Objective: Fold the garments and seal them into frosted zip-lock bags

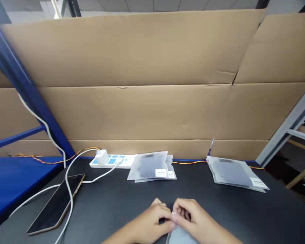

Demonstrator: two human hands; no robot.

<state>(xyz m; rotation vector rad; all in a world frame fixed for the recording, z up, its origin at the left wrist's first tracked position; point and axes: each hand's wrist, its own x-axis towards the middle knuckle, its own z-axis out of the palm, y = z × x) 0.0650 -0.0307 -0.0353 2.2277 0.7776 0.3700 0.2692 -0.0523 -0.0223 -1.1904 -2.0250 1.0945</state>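
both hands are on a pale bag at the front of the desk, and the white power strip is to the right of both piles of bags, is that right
Not quite: the head view shows the white power strip to the left of both piles of bags, not the right. The left hand and right hand are indeed on a pale bag at the front of the desk.

Probably a workshop. Brown cardboard panels (152, 112) back the flat black bench (104, 200); a blue metal post (24, 76) rises by its back left corner.
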